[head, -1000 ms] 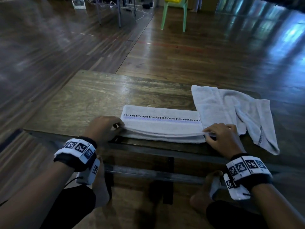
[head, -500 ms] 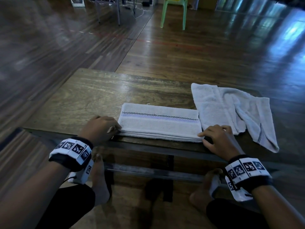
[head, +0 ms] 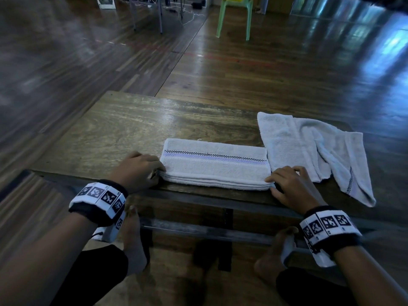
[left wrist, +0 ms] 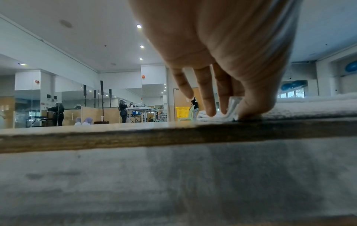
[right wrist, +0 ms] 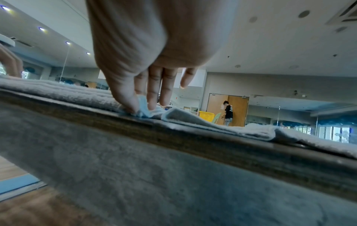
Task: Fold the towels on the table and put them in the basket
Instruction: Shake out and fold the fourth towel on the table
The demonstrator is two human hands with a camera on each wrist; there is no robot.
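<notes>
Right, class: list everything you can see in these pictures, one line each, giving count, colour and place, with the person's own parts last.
folded towel: one, white with a purple and checked stripe, near edge of the table.
loose towel: one, white, rumpled at the table's right, hanging over the edge.
table: one, brown wood, low, in front of the person.
chair: one, green, far across the floor.
basket: one, yellow, on that chair.
left hand: pinches the folded towel's left end.
right hand: pinches its right end.
wristbands: two, black with white marker tags.
</notes>
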